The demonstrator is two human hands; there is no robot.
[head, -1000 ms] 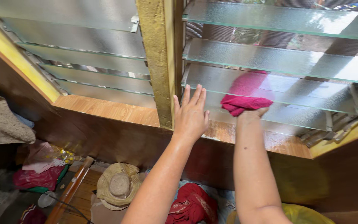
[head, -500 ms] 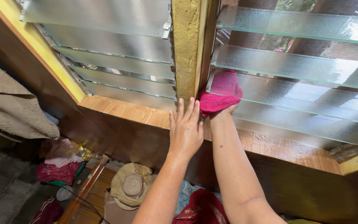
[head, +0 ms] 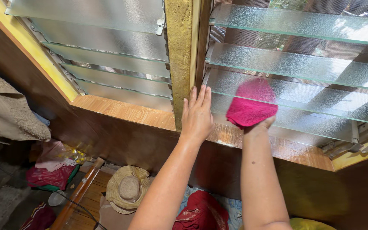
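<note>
Louvred window bay above a wooden sill [head: 124, 111], frosted glass slats either side of a rough yellow-ochre post [head: 179, 59].

Right hand [head: 258, 124]: raised under a crumpled magenta cleaning cloth [head: 250, 104], fingers mostly hidden behind it, closed on its lower edge. Cloth directly above the hand, pressed flat against a frosted glass louvre slat [head: 303, 102] of the right-hand panel, partly seen through the glass.

Left hand [head: 196, 116]: open, fingers together and pointing up, palm flat at the foot of the post where it meets the sill; holding nothing, just left of the cloth and apart from it.

Below the sill: dark brown wooden wall panel [head: 120, 142]. On the floor, woven straw hat [head: 126, 189], red fabric bundle [head: 203, 213], long wooden plank [head: 79, 194], pink and red rags [head: 50, 168]. At the left edge, beige towel [head: 7, 113] hanging. Lower right corner, yellow plastic bag [head: 311, 223].
</note>
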